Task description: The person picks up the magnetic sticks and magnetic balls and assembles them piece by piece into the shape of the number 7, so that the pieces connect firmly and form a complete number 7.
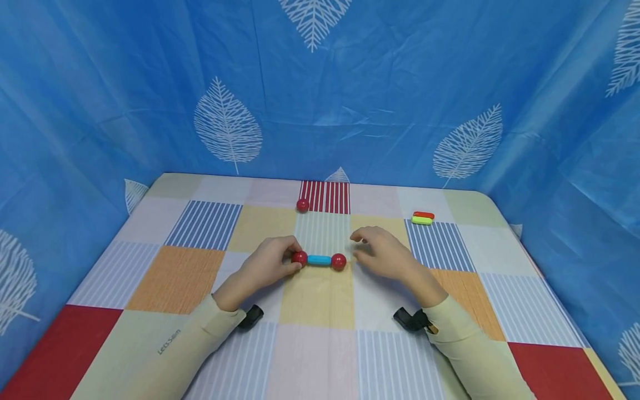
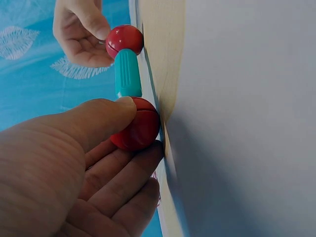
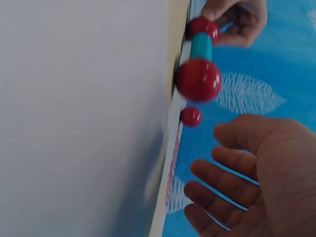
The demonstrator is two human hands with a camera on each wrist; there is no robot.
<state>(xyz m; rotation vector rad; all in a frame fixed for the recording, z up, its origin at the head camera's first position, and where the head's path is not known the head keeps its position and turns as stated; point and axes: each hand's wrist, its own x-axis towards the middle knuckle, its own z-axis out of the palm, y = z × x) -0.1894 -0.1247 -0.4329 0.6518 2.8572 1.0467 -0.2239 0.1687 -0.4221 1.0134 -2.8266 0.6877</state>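
A blue rod [image 1: 319,260] lies on the tablecloth with a red ball at each end, the three joined in a line. My left hand [image 1: 270,259] pinches the left red ball [image 2: 139,129] between thumb and fingers. At the rod's other end, the right red ball [image 1: 338,262] touches the cloth with no hand on it. Just to its right is my right hand [image 1: 384,253], apart from the ball, its fingers loosely bent around nothing. The right wrist view shows that hand [image 3: 247,173] with a gap between thumb and fingers.
A loose red ball [image 1: 302,205] sits farther back on the table. Toward the back right lie a red-orange rod [image 1: 424,214] and a yellow rod [image 1: 421,220] side by side. A blue leaf-printed curtain [image 1: 320,111] hangs behind the patchwork tablecloth [image 1: 320,355].
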